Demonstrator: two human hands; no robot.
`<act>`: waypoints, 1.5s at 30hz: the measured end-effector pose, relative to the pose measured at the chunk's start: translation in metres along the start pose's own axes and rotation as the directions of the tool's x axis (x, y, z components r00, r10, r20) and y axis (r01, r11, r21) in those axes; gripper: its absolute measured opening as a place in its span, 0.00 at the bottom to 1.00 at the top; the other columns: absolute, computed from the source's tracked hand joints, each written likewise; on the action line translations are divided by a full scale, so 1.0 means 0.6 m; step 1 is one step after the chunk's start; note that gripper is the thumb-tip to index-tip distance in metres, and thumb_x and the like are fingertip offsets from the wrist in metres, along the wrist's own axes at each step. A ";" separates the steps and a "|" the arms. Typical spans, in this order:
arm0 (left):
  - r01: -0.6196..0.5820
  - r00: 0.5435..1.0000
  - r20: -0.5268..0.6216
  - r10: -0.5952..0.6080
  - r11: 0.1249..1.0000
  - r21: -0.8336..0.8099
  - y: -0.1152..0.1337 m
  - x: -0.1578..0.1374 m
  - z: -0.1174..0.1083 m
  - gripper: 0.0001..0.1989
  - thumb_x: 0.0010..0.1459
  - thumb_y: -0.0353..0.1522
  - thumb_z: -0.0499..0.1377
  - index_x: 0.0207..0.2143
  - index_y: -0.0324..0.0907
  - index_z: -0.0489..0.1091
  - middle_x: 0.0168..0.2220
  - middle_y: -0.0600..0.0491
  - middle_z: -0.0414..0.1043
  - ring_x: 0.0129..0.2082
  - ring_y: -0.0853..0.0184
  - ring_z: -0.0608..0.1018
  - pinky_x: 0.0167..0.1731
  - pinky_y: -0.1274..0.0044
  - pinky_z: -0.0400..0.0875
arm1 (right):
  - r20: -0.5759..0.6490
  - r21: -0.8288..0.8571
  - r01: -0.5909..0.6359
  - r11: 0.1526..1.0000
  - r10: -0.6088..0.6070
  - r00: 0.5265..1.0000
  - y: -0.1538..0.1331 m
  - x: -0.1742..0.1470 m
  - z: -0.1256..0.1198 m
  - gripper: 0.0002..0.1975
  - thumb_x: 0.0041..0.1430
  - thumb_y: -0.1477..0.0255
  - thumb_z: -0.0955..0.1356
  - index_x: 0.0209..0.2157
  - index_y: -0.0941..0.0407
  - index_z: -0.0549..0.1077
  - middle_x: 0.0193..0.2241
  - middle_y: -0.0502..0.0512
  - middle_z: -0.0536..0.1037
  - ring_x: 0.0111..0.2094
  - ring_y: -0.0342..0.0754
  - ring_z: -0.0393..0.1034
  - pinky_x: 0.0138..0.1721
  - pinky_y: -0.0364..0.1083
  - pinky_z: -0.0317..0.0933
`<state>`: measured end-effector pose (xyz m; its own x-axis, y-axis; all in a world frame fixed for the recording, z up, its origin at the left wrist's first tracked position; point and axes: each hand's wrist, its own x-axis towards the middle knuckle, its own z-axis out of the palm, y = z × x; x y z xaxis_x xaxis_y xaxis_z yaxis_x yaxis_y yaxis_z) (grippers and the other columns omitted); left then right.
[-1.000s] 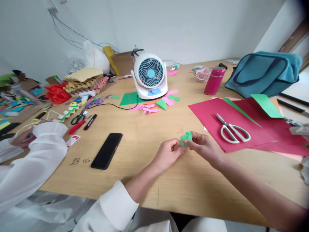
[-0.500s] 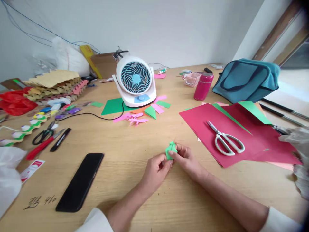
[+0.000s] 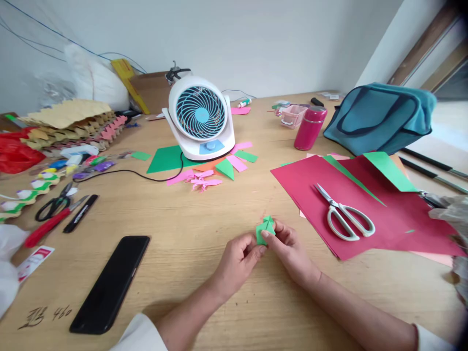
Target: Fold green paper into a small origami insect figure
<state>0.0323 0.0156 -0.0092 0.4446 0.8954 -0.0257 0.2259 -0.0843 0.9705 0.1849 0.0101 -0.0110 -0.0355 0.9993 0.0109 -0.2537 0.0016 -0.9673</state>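
Between both hands, just above the wooden table, is a small folded piece of green paper (image 3: 263,233) with a pointed tab at its top. My left hand (image 3: 239,256) pinches its lower left side, thumb and fingers closed. My right hand (image 3: 290,248) grips it from the right, with the thumb pressed flat on the front face. The fingers behind the paper are partly hidden. White-handled scissors (image 3: 345,214) lie to the right on red paper sheets (image 3: 305,183).
A white fan (image 3: 201,119) stands at the back, with pink folded paper shapes (image 3: 204,182) before it. On the left lie a black phone (image 3: 109,285), a red-handled knife (image 3: 51,226) and dark scissors (image 3: 54,204). A magenta flask (image 3: 310,129) and a teal bag (image 3: 380,119) stand back right.
The view has shifted slightly, so most things on the left appear farther left. Both hands still hold the green paper, which sits a little farther right in the picture.
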 end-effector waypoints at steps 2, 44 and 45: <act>-0.023 1.000 -0.003 0.023 1.000 0.002 -0.003 -0.002 -0.002 0.18 0.63 0.40 0.56 0.23 0.41 0.57 0.23 0.58 0.57 0.25 0.72 0.60 0.27 0.78 0.56 | -0.010 -0.012 0.007 1.000 -0.007 1.000 -0.001 0.000 0.001 0.17 0.55 0.58 0.72 0.25 0.54 0.66 0.24 0.48 0.69 0.27 0.43 0.62 0.33 0.43 0.62; -0.053 0.991 -0.125 0.036 0.989 -0.135 0.000 -0.009 -0.017 0.18 0.64 0.41 0.57 0.26 0.42 0.56 0.24 0.59 0.55 0.23 0.74 0.58 0.24 0.78 0.54 | 0.207 -0.189 -0.008 0.982 0.048 0.977 -0.013 -0.010 -0.006 0.14 0.58 0.59 0.72 0.29 0.53 0.68 0.27 0.49 0.68 0.30 0.45 0.62 0.33 0.44 0.60; -0.049 0.989 -0.146 0.028 0.988 -0.147 -0.001 -0.009 -0.017 0.18 0.63 0.42 0.57 0.27 0.42 0.56 0.24 0.59 0.54 0.23 0.74 0.58 0.24 0.78 0.54 | 0.232 -0.234 -0.001 0.972 0.056 0.971 -0.011 -0.011 -0.006 0.14 0.59 0.60 0.71 0.29 0.53 0.68 0.26 0.49 0.68 0.30 0.45 0.61 0.32 0.44 0.59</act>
<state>0.0206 0.0154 -0.0073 0.3194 0.9469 0.0363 0.0742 -0.0632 0.9952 0.1902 0.0037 -0.0056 -0.2730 0.9619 0.0149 -0.0209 0.0095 -0.9997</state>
